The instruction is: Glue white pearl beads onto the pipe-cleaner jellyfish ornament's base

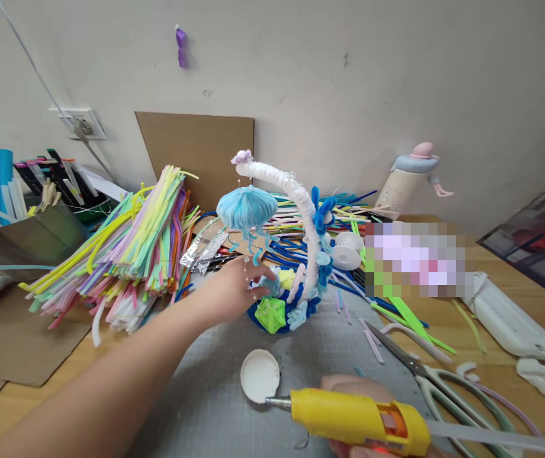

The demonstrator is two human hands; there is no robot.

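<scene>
My left hand [227, 289] reaches in to the base of a pipe-cleaner jellyfish ornament, its fingers closed on a light-blue fuzzy piece [270, 278]; the fingertips are partly hidden. Above that hand, a blue jellyfish [247, 208] hangs from a curved white arch [301, 197]. Bright green [271, 314] and dark blue pieces make up the base near my fingers. My right hand [358, 385] grips a yellow hot glue gun [339, 413], a glue stick [492, 437] poking out behind. The gun's metal nozzle points left, at the rim of a small white cap [259, 375].
Scissors [425, 369] lie open at the right, near a white bottle-shaped object [516, 324]. Bundled pipe cleaners [143, 248] are heaped at the left beside a pen holder [24, 238]. A white spool [347, 251] and a tilted tumbler [403, 181] stand behind. A grey cutting mat [196, 388] lies underneath.
</scene>
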